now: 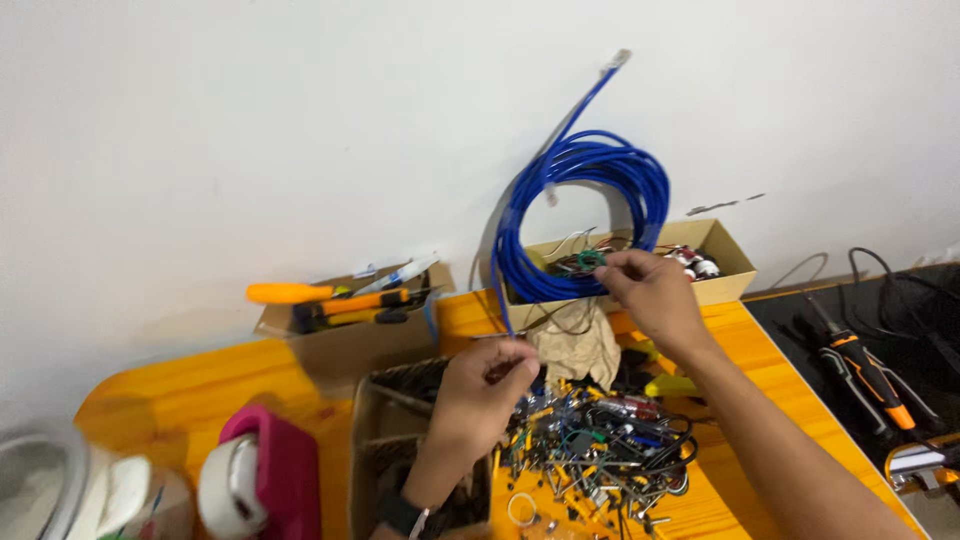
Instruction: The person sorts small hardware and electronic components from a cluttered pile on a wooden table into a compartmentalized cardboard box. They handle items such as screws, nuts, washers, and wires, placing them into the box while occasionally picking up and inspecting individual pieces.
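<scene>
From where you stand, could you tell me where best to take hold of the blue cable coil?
Probably the top arc of the blue cable coil, taken from above: it stands upright against the wall, its lower part sunk in the cardboard box, with the right hand busy in front.

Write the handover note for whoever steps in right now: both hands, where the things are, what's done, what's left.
Left hand: fingers pinched shut on a thin wire, above the heap of small tools and hardware.
Right hand: pinching the green wire end at the open cardboard box.
Blue cable coil: stands in that box, leaning against the wall, one plug end up.
Done: one thin wire is held between both hands.
Left: the heap is unsorted on the orange table; a second box holds orange-handled tools.
</scene>
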